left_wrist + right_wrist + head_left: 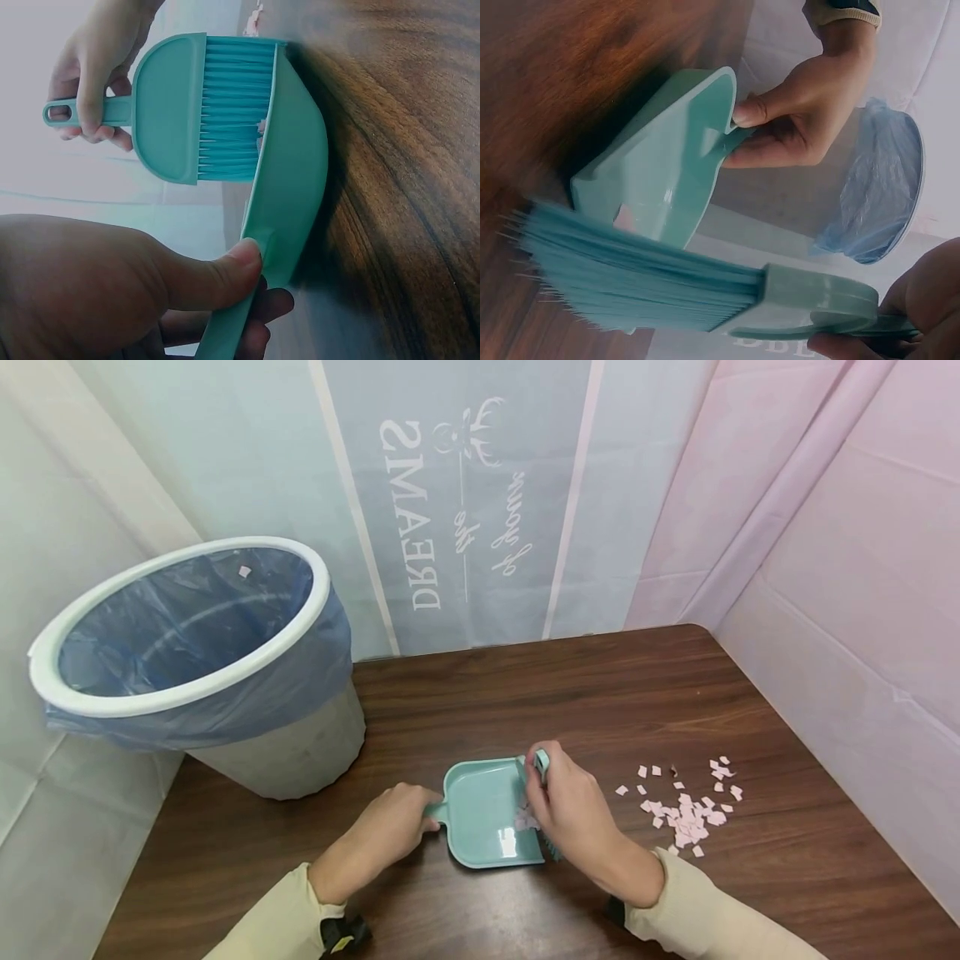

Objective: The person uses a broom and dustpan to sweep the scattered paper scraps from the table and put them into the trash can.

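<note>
My left hand grips the short handle of a teal dustpan, its thumb on top in the left wrist view. The pan lies on the wooden table with its open edge facing right. In my right hand is a matching hand brush, held upright by its handle. Its teal bristles stand at the pan's open edge. A few pale pink paper bits lie inside the pan by that edge. Right of the brush, a loose pile of pink paper squares is spread over the table.
A grey waste bin with a white rim and blue liner bag stands at the back left. One paper square clings to its liner. Behind the wooden table hangs a printed curtain; a pale wall covering borders the right.
</note>
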The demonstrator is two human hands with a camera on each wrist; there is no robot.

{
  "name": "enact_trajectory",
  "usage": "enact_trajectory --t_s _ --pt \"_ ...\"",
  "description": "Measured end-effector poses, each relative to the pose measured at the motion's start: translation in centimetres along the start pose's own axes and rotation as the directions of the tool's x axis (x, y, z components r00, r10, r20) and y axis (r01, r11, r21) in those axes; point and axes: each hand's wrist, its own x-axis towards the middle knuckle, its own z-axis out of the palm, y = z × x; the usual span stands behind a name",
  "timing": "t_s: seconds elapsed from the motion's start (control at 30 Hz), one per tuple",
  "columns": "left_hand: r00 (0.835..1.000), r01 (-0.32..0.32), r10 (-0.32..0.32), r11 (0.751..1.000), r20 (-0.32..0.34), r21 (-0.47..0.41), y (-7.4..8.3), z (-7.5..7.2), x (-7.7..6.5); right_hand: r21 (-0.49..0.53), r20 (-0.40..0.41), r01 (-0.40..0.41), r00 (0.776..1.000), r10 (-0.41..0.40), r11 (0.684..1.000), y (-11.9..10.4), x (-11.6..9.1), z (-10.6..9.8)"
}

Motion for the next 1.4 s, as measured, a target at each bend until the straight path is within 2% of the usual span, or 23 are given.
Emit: enact_trajectory --t_s 0.17,0.33,0.73,0.97,1.2,1.4 --pt "1.000 -0.003 0.003 1.000 -0.001 -0.010 -0.2 0.0 0.0 0.011 -0.021 0.011 1.000 -0.010 1.000 -0.2 0.1 0.2" --pt "1.000 0.023 -0.022 1.000 0.007 -0.005 -0.2 0.0 -0.1 0.041 -0.043 0.024 0.999 -0.023 0.999 -0.4 0.2 0.3" --pt "0.999 0.037 -0.037 0.999 0.016 -0.019 -0.1 0.1 -0.1 0.245 -0.063 0.016 0.998 -0.001 0.969 -0.6 0.4 -0.1" --pt "0.999 0.050 -0.050 0.999 0.012 -0.006 -0.1 0.0 0.0 0.208 -0.079 -0.041 0.995 0.059 0.977 0.5 1.0 -1.1" --pt "0.999 0.049 -0.049 0.999 0.014 -0.012 -0.1 0.1 0.0 0.153 -0.089 -0.098 0.990 0.113 0.983 1.7 0.6 -1.4" --pt "0.998 0.055 -0.054 0.998 0.020 -0.012 -0.3 0.2 0.1 0.244 -0.064 -0.080 0.993 0.098 0.967 1.7 0.2 -1.0"
